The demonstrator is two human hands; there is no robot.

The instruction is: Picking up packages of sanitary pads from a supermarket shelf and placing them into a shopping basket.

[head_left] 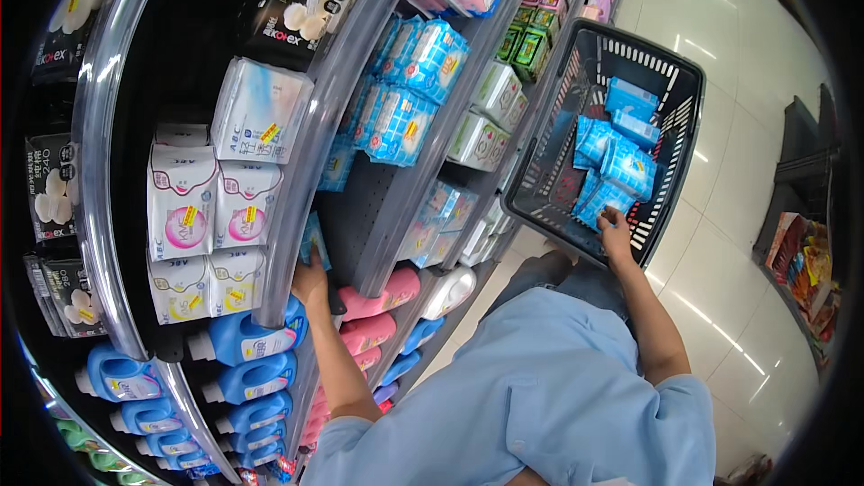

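My left hand (311,283) reaches into a shelf, its fingers at a small blue pack (313,243); whether they grip it is not plain. My right hand (615,237) is over the near end of a black plastic shopping basket (683,67), fingertips at a blue checked pack (601,206) inside. Its grip is hard to tell. More blue packs (629,163) lie loosely piled in the basket. On the shelf above my left hand, blue checked packs (398,123) stand stacked.
Clear shelf-edge strips (405,229) run beside me. White sanitary pad packs (181,199) and blue detergent bottles (250,341) fill the nearer shelves, pink bottles (368,334) a lower one. Tiled floor (715,209) lies right of the basket, with a dark display rack (793,148) beyond.
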